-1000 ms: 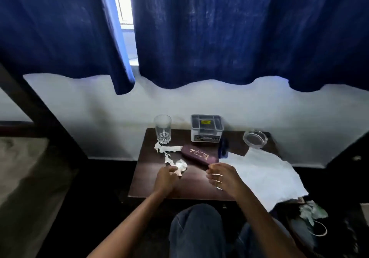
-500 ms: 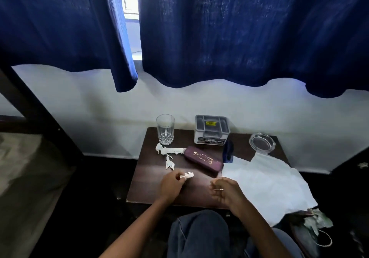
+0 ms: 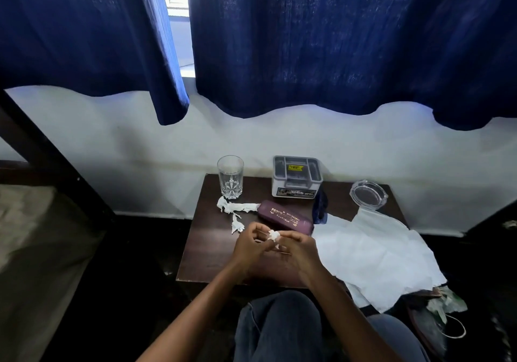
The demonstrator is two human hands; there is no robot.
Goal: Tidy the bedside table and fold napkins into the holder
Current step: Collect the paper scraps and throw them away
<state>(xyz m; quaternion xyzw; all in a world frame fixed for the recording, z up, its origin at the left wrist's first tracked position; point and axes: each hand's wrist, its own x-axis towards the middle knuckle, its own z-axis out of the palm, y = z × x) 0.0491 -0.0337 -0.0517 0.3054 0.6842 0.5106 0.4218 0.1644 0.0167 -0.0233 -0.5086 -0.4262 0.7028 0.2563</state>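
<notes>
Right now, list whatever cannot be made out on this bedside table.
Head view only.
The paper scrap: mostly covered by the left hand and right hand pinching it.
The dark blue object beside the purple case: too dim to identify.
The table, right front: hidden under the white napkin.
The holder: sticker print too small.

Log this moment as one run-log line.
phase: tidying table | left hand: pinches paper scrap | right hand: pinches same scrap | pending: torn strips beside glass, napkin unfolded
</notes>
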